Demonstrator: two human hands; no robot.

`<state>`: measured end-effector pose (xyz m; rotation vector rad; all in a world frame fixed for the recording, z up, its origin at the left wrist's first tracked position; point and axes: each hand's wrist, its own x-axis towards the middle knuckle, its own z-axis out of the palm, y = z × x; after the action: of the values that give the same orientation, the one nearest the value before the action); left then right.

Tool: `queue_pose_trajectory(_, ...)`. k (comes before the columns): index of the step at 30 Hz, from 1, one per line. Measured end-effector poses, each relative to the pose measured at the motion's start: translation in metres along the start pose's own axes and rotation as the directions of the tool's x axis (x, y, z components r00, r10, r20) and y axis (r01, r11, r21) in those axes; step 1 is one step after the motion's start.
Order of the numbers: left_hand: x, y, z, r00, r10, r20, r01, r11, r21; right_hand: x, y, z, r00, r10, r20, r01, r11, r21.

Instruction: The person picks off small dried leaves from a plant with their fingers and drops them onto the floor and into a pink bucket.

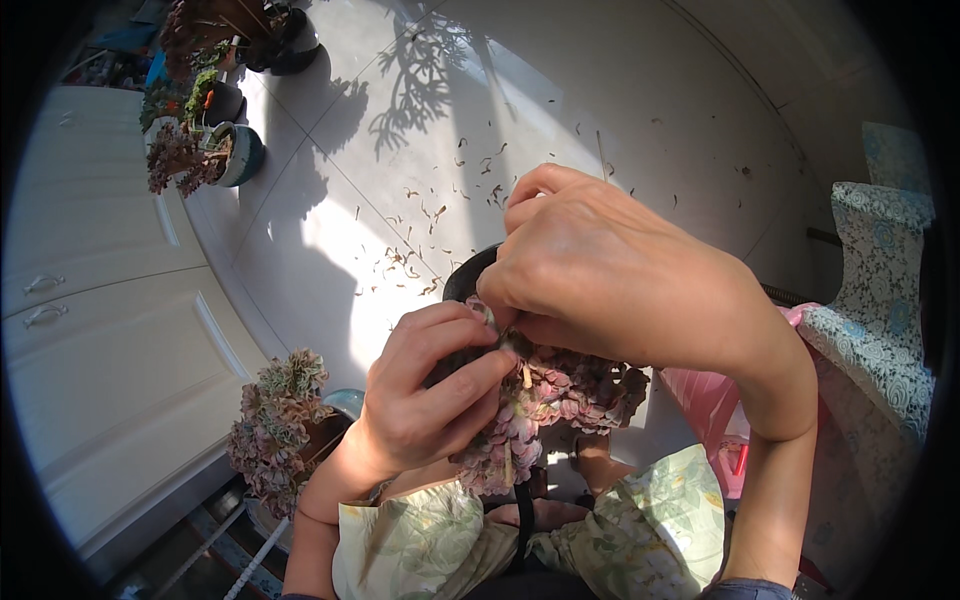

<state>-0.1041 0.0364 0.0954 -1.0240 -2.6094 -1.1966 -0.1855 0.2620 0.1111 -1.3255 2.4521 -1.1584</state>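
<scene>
A potted succulent with pink and green rosettes (551, 394) stands in front of me between my knees. The dark rim of its pot (469, 271) shows just behind my hands. Thumb and fingers of my left hand (439, 382) close around one stem top among the rosettes. Bent over the same spot from the right is my right hand (592, 262), its fingers curled and its fingertips mostly hidden in the plant. Whether it pinches anything cannot be made out. Pale cut stem stubs (508, 461) stick out of the rosettes.
Dry leaf bits (405, 259) lie scattered over the tiled floor (315, 217). Another succulent (277, 427) stands at lower left beside white cabinets (127, 360). More potted plants (240, 154) line the upper left. On the right are a pink plastic container (705, 412) and lace-patterned fabric (877, 300).
</scene>
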Motion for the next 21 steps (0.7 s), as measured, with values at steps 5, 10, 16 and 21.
queue_pose_trajectory(5, 0.0, -0.001, 0.001, 1.0, 0.003, -0.009, -0.003, 1.0, 0.004, 0.001, -0.003, -0.006, 1.0, -0.001, -0.029, -0.001, 0.998, -0.06)
queue_pose_trajectory(10, -0.002, -0.002, 0.001, 0.999, 0.026, -0.022, -0.026, 1.0, 0.004, 0.001, 0.011, -0.015, 0.962, -0.041, -0.269, -0.04, 0.956, -0.289)
queue_pose_trajectory(16, -0.004, -0.002, -0.001, 1.0, 0.012, -0.013, -0.012, 1.0, 0.016, 0.001, -0.006, -0.024, 0.982, 0.129, 0.14, -0.12, 0.99, -0.07)
queue_pose_trajectory(21, -0.004, -0.002, 0.001, 1.0, 0.022, -0.021, -0.022, 1.0, 0.01, -0.001, -0.009, -0.014, 0.975, 0.096, 0.198, -0.085, 0.994, -0.062)
